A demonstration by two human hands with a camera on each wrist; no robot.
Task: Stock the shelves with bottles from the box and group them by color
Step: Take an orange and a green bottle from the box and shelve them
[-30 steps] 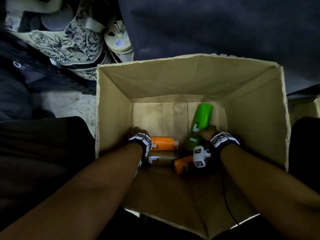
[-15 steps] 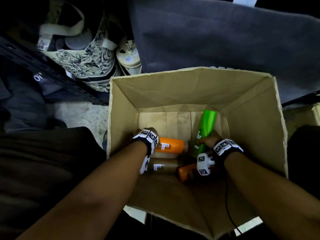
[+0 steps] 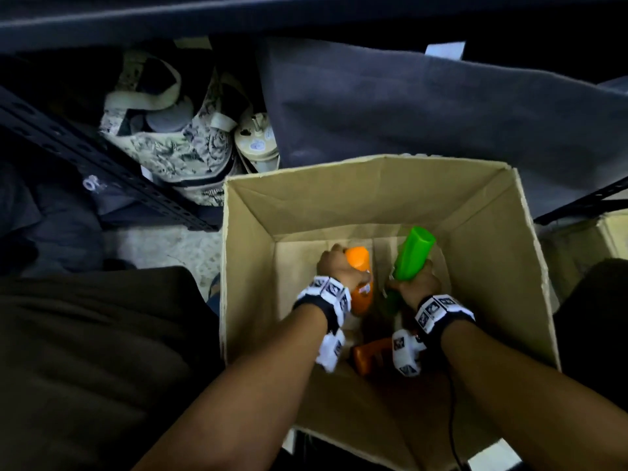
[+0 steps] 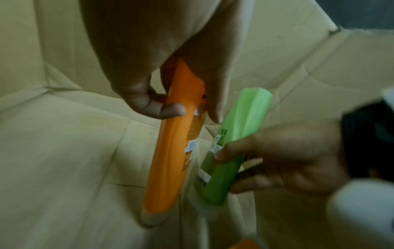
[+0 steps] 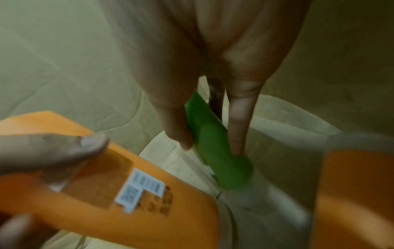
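The orange bottle [image 3: 361,280] was wrapped in the left hand [image 3: 339,266] and the green bottle [image 3: 409,258], at its three o'clock, in the right hand [image 3: 416,283], both inside the box [image 3: 475,212]. Another orange bottle [image 3: 368,358] lay at six o'clock; stocking looked unfinished.

Both forearms reach down side by side, wrists banded. The left hand [image 3: 339,266] grips an orange bottle [image 3: 361,280], fingers [image 4: 168,111] curled round it; the right hand [image 3: 419,283] grips a green bottle [image 3: 411,254].
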